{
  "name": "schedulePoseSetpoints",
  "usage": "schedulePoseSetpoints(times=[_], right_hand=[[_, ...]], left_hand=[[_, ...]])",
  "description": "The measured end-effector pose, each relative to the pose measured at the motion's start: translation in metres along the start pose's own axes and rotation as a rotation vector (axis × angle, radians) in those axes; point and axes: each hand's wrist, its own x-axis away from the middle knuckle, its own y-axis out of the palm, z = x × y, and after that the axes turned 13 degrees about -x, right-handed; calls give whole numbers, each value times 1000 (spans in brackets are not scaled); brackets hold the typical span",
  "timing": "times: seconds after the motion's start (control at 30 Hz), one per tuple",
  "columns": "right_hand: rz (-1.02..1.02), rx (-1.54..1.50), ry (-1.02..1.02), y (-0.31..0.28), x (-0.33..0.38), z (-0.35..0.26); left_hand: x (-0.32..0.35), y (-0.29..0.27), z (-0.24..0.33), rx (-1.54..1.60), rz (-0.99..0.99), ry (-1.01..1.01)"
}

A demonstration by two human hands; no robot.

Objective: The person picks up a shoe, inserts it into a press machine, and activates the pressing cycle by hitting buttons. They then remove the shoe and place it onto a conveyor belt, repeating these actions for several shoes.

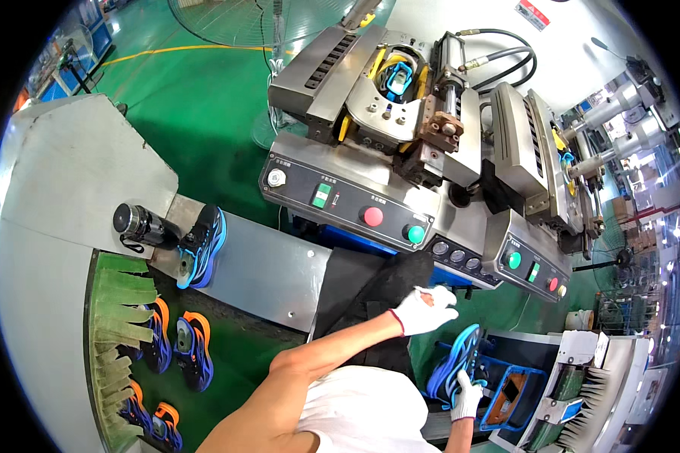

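Observation:
My right hand (467, 396), in a white knit glove, is closed on a black and blue sneaker (455, 366) at the lower right. The shoe stands nearly on end, its blue sole edge facing left. My left hand (429, 309), also gloved, hovers above my dark-trousered leg near the machine's front. Its fingers are loosely bent and apart, with nothing visible in them. Ahead is a metal shoe press (385, 113) with a blue-trimmed shoe clamped inside. Below the press runs a control panel (347, 200) with a red and a green button.
A similar sneaker (202, 245) and a black bottle (145, 226) stand on the metal ledge (268, 264) at left. Several orange-collared sneakers (194, 351) sit lower left by a green fringed curtain (117, 340). A second press (533, 151) and a blue crate (533, 377) are at right.

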Motion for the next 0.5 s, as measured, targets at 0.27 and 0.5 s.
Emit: schedulePoseSetpoints(times=[0.27,0.5], right_hand=[[177,7,44,-53,71,17],[728,565,253,-114,134,26]], left_hand=[[21,-4,-61,-75,217,13],[23,-20,-90,328,39,-433]])
